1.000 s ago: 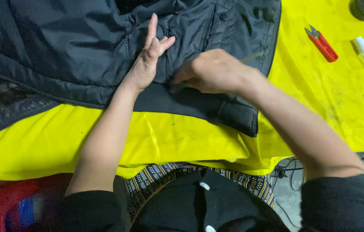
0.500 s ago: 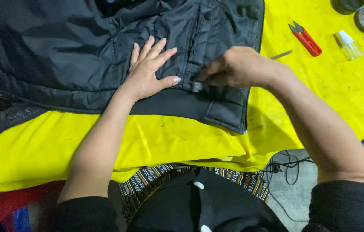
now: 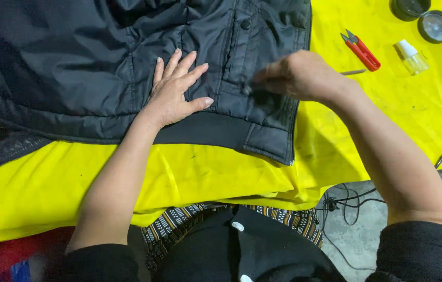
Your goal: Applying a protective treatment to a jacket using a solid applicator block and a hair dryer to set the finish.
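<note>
Left hand: my left hand lies flat and open, fingers spread, pressing the black jacket.
Right hand: my right hand is closed, pinching the jacket's front placket just right of the left hand; what it grips is blurred.
Jacket: spread under both hands on the yellow-covered table.
Beyond right hand: red thread snips, small clear bottle, round tin.
</note>
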